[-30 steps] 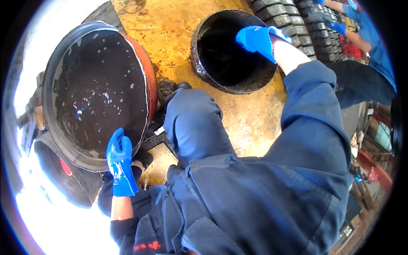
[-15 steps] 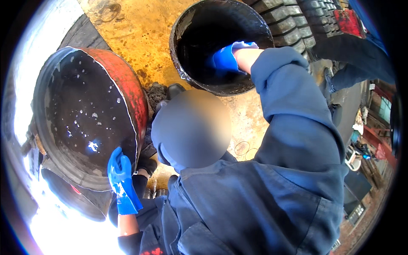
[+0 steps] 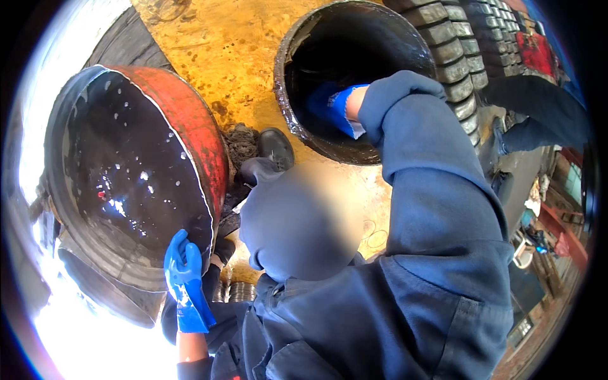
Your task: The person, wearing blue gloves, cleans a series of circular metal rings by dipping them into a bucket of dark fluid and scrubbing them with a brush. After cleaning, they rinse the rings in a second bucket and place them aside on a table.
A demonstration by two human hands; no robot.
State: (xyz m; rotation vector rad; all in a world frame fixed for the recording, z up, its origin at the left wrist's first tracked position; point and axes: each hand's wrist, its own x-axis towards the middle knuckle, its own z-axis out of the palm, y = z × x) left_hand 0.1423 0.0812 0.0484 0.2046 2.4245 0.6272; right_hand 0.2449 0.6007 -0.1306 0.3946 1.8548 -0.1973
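Note:
My right hand, in a blue glove, reaches down inside a black round container at the upper middle. Its fingers are lost in the dark interior, so whether they hold anything is hidden. At the near rim of a large drum with a red outer side, my left hand, also blue-gloved, lies against the edge. Its fingers are loosely bent and apart, with no object visible in them. Inside the drum, a dark surface carries pale specks and bright glints.
Large black treaded tyres stand right beside the black container. A stained yellow floor patch lies between drum and container. My dark shoe is planted there. At the right are a co-worker's dark-clad legs and a red object.
The view has shifted, so the container sits further right and lower. My right hand has moved left within the container. My left hand remains at the drum's rim, its fingers slightly more bent.

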